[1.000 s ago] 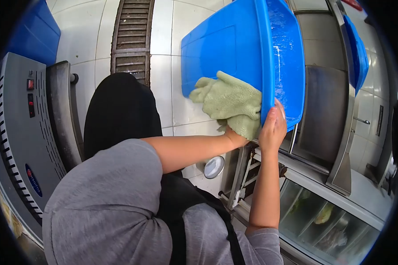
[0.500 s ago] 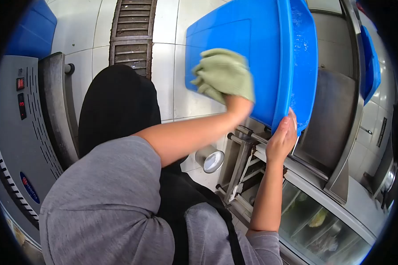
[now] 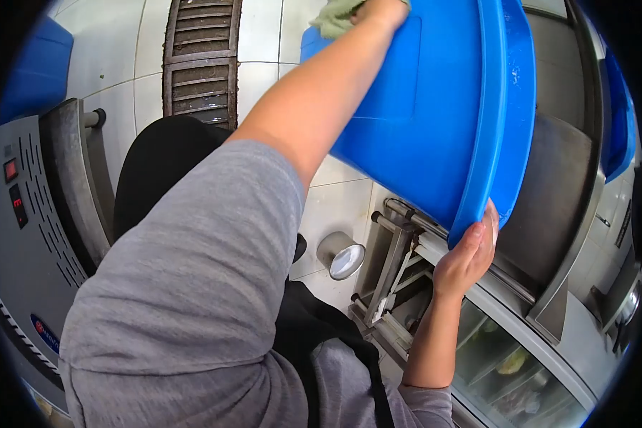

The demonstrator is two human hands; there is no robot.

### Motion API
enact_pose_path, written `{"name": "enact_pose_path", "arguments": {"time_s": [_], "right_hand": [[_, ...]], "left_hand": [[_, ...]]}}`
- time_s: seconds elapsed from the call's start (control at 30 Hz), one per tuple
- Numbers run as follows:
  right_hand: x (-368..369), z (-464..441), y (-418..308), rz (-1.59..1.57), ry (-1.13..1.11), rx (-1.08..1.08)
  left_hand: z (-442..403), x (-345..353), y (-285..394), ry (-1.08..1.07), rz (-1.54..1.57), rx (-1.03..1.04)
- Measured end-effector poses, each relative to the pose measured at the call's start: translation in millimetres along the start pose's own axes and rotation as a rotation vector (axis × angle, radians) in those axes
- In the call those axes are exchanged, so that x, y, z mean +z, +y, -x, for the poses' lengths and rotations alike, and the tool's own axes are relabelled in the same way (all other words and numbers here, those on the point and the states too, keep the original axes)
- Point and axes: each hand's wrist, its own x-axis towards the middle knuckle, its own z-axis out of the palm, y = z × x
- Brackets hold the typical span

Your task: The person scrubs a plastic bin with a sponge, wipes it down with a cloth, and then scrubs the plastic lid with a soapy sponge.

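A large blue plastic tub (image 3: pixel 435 107) lies tilted on its side, its open mouth and thick rim turned to the right. My left hand (image 3: pixel 384 10), partly cut off by the top edge of the view, is closed on a pale green cloth (image 3: pixel 335 20) against the tub's outer wall at its far end. At the near corner, my right hand (image 3: pixel 469 253) grips the tub's rim, the thumb outside and the fingers curling over toward the inner side. Most of the tub's inside is hidden.
A drain grate (image 3: pixel 201 60) crosses the white tiled floor. On the left stands a grey appliance (image 3: pixel 32 235) with a red display. A round metal container (image 3: pixel 341 255), a metal frame (image 3: pixel 392 274), a glass-fronted case (image 3: pixel 510 357) and a steel surface (image 3: pixel 542 192) lie below and right.
My left hand has slid the cloth up along the tub's wall toward the top edge, stretching out the arm. The tub and my right hand sit slightly farther right and lower in view.
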Motion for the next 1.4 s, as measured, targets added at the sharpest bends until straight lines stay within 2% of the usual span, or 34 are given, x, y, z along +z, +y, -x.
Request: {"name": "enact_pose_path", "arguments": {"time_s": [0.1, 0.2, 0.4, 0.5, 0.6, 0.73, 0.77, 0.93, 1.0, 1.1, 1.2, 1.33, 1.4], "right_hand": [[1.3, -0.5, 1.2, 0.013, 0.005, -0.006], [4.0, -0.7, 1.9, 0.009, 0.02, -0.005], [6.1, 1.8, 4.8, -0.011, 0.035, 0.016], [5.6, 1.7, 6.5, 0.019, 0.03, -0.011], [8.3, 0.6, 5.3, -0.013, 0.065, -0.015], [4.2, 0.0, 2.4, 0.021, 0.031, -0.008], [7.1, -3.0, 0.7, 0.0, 0.094, -0.027], [6.3, -0.9, 3.2, 0.037, 0.136, -0.068], [6.0, -1.1, 1.3, 0.085, 0.133, -0.067], [0.8, 0.1, -4.6, 0.078, 0.119, -0.046], [0.8, 1.3, -1.8, 0.086, 0.115, -0.053], [3.0, 0.6, -0.1, 0.081, 0.108, -0.058], [1.8, 1.0, -1.1, 0.088, 0.105, -0.053]], "left_hand": [[-3.3, -36.2, -52.0, -0.025, 0.131, -0.118], [1.5, -60.6, -117.4, -0.094, 0.303, -0.344], [85.5, -105.2, -226.4, -0.107, 0.616, -0.837], [134.2, -112.6, -230.4, -0.041, 0.73, -0.958], [171.3, -116.5, -198.5, 0.025, 0.852, -1.012], [203.6, -124.4, -137.0, 0.036, 0.953, -1.025], [211.1, -126.5, -121.2, 0.023, 0.962, -1.022], [256.2, -141.9, -50.2, -0.191, 0.883, -1.038], [279.4, -139.4, -17.9, -0.247, 0.956, -0.947], [318.6, -153.6, 35.4, -0.4, 0.759, -0.828], [343.4, -184.9, 89.7, -0.584, 0.592, -0.418], [322.3, -181.2, 87.9, -0.572, 0.359, -0.351], [310.6, -180.6, 78.1, -0.569, 0.341, -0.33]]}}
